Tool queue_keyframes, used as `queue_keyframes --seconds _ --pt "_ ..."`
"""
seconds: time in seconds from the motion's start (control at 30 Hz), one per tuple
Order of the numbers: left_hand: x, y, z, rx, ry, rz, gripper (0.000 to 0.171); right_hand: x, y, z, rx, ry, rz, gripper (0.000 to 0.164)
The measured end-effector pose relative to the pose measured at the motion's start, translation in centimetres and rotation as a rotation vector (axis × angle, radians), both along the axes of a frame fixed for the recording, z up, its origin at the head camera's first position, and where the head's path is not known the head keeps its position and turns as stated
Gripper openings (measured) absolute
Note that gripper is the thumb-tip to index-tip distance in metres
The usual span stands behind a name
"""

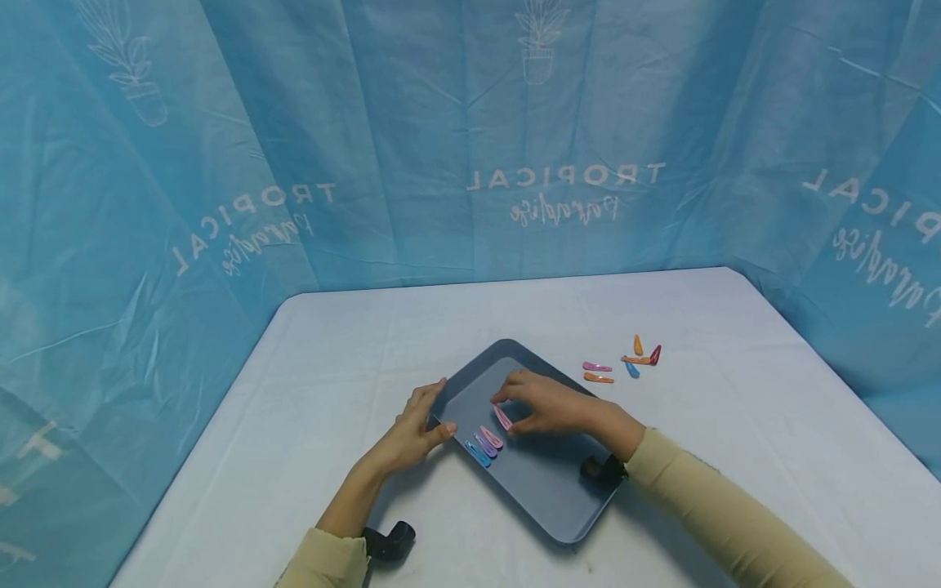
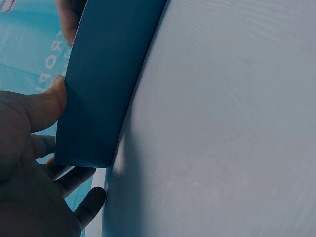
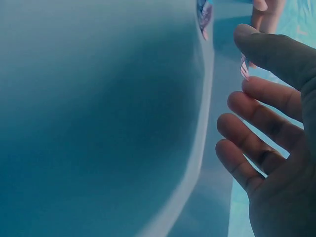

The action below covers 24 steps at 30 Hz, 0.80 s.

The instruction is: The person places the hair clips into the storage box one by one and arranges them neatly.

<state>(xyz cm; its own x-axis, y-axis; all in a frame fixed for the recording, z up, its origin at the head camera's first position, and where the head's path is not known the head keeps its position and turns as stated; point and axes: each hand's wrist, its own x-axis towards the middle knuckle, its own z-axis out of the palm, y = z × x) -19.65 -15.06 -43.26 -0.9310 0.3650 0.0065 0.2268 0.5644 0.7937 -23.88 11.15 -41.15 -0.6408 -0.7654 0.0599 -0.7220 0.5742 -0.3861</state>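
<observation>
My right hand [image 1: 544,404] pinches a pink hair clip [image 1: 502,417] between thumb and index finger, over the grey-blue tray [image 1: 544,498]. In the right wrist view the pink clip [image 3: 244,68] shows between the thumb and index fingertips, the other fingers spread below. A row of three clips lies along the tray's near-left side: a blue clip [image 1: 478,454], a purple clip [image 1: 485,445] and a pink one [image 1: 491,437]. My left hand [image 1: 412,433] holds the tray's left corner, thumb at the rim. From the left wrist view, its fingers reach round the tray's outer wall [image 2: 98,89].
Right of the tray, several hair clips lie on the white-covered table [image 1: 353,351]: a pink one [image 1: 597,367], orange ones [image 1: 599,378], a blue one [image 1: 632,370] and a red one [image 1: 656,354]. A blue printed curtain [image 1: 412,122] surrounds the table's back and sides.
</observation>
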Motion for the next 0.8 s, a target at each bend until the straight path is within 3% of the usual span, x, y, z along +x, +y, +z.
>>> queue_keyframes --seconds 0.8 --pt "0.0 0.1 0.0 -0.003 -0.005 0.006 0.074 0.1 -0.9 -1.4 0.125 0.092 0.054 0.046"
